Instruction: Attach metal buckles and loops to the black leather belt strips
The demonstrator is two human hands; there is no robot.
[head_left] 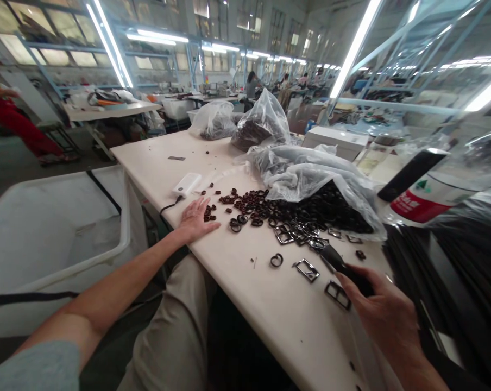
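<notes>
My left hand (196,220) lies on the table with its fingers spread, beside a scatter of small dark brown loops (245,202); it holds nothing that I can see. My right hand (386,304) is closed around a short bent length of black strap (347,271), probably a belt end. The strap's tip reaches a pile of shiny dark buckles (284,233), and whether it passes through one I cannot tell. Two loose rectangular buckles, one silvery dark (306,270) and one black (337,295), lie left of that hand. A round black loop (276,260) rests nearby.
Clear plastic bags (294,168) with dark parts stand on the table (148,149). A white device (187,185) with a cable lies near its left edge. Black straps (453,282) and a red-labelled container (422,201) are at right. A white bin (125,217) stands at left; a person in red (19,122) is beyond.
</notes>
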